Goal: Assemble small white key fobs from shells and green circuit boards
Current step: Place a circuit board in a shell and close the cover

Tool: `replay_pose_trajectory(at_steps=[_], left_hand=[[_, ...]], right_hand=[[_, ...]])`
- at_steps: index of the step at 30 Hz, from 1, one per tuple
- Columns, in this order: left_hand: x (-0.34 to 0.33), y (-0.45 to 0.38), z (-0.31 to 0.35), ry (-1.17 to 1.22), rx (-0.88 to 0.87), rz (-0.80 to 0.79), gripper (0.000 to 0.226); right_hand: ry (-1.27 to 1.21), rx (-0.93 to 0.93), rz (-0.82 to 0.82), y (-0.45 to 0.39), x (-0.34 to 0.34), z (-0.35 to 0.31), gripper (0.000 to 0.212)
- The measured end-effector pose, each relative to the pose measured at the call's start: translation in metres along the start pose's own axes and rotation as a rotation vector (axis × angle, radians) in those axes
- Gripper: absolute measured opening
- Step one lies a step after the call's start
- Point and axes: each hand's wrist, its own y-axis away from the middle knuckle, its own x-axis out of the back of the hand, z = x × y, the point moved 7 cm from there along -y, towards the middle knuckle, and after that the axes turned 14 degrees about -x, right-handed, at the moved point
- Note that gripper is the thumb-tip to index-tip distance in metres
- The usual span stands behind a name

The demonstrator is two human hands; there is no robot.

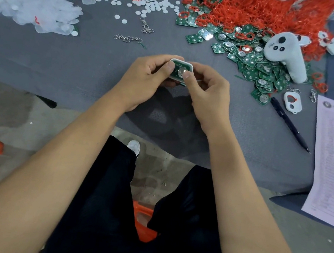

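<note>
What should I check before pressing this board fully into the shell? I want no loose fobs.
1. Shell gripped by both hands, left hand and right hand: ok.
2. Green board lying inside the shell's rim: ok.
3. Both thumbs on the board: ok.
4. Board seated flat all round: cannot tell, the thumbs cover part of it.
5. Spare boards within reach on the table: ok.
6. Matching cover shell ready nearby: cannot tell.
</note>
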Motion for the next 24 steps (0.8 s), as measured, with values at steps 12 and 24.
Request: replay_pose_trajectory(at_steps=[12,24], left_hand=[[-0.0014,-0.0002,-0.0016,0.015,0.002,-0.028,0.034],[-0.0017,0.0014,0.0035,0.008,-0.007,-0.014,0.03]], right_hand=[[0.0,-0.023,0.007,-0.0011,0.0003,0.0035,0.018],[0.002,0.001,0.002,-0.0016,-0.0018,0.0017,0.017]])
